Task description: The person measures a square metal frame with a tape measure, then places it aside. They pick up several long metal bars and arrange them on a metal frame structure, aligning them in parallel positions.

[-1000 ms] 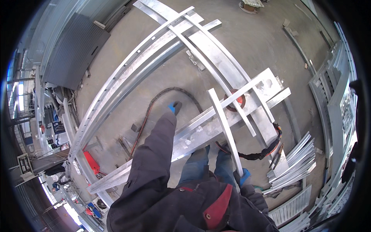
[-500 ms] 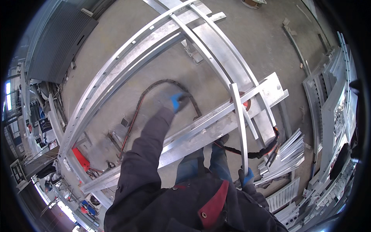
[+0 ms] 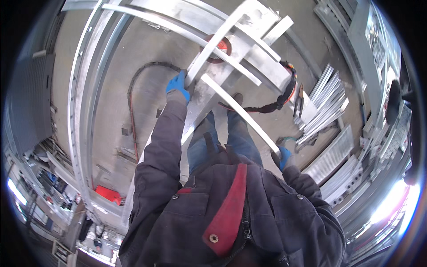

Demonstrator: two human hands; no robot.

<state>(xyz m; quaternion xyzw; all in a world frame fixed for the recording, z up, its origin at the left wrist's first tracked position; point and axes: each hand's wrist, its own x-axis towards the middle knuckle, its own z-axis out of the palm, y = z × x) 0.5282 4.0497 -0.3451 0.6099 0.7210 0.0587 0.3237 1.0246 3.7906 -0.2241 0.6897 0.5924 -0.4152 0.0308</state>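
Note:
My right hand point(image 3: 283, 156), in a blue and dark glove, is closed around the near end of a narrow, pale metal bar point(image 3: 242, 115). The bar slants up to the left, its far end close to the metal frame. My left hand point(image 3: 178, 87), gloved alike, grips the edge of a long metal rail point(image 3: 215, 43) at the frame's near side; its fingertips are partly hidden. Just beyond the rail, a round red and dark disc point(image 3: 221, 47) sits on the frame, partly covered by metal strips.
A dark-sleeved cable point(image 3: 130, 91) loops over the floor on the left. Another black cable bundle point(image 3: 282, 100) hangs from the frame's right end, near pliers-like handles point(image 3: 300, 101). Thin metal strips point(image 3: 327, 100) are piled at right. A red object point(image 3: 108, 195) lies at lower left.
My left hand has come from above the floor onto the rail. The bar in my right hand has swung from nearly upright to slanting left. My view has shifted, so the frame sits higher.

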